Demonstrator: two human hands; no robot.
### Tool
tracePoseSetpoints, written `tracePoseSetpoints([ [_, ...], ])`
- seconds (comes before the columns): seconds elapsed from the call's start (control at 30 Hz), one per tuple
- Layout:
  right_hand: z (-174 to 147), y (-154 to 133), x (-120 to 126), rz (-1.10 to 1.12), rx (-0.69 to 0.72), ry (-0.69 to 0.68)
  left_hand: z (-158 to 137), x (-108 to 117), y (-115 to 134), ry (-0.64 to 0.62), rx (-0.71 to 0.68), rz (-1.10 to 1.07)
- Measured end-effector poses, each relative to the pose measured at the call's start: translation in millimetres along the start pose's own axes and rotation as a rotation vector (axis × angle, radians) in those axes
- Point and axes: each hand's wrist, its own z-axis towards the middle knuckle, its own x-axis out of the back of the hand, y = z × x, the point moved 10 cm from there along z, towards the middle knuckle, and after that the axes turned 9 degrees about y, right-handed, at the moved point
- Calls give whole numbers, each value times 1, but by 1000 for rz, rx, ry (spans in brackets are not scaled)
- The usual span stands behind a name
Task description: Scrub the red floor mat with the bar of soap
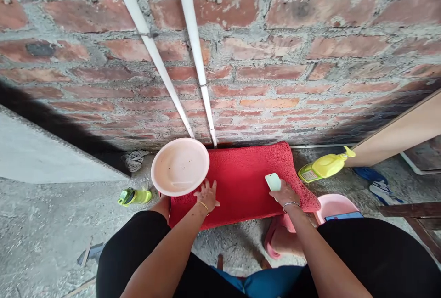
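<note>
Red mat lies right beneath both hands! Left hand, fingers fanned, grips nothing; right hand curls around one pale green block. Count on: one mat, one pale basin blocking its left end, one pink basin near its right, one yellow pump bottle, one small green bottle, two white pipes behind.

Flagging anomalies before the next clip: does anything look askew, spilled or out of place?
The red mat looks askew: its near right corner flares outward instead of squaring off. The pale pink basin appears to overhang the mat's left edge. I see no clear spill.
</note>
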Motion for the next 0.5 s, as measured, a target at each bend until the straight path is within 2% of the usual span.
tracePoseSetpoints([
  [0.03,0,7,0,38,-35,15,5,-7,-3,9,29,25],
  [0.1,-5,-8,-3,117,-13,40,14,-20,-6,23,71,58],
  [0.2,-22,-79,-13,181,173,21,24,-37,-6,33,122,67],
  [0.3,-39,-157,-24,135,353,-40,32,-50,-6,14,173,77],
  [0.37,-43,-192,-30,96,437,-69,37,-57,-7,2,211,87],
  [0.43,-40,-208,-32,57,495,-88,42,-62,-7,0,234,90],
  [0.5,-30,-204,-31,12,516,-99,46,-65,-7,5,241,92],
])
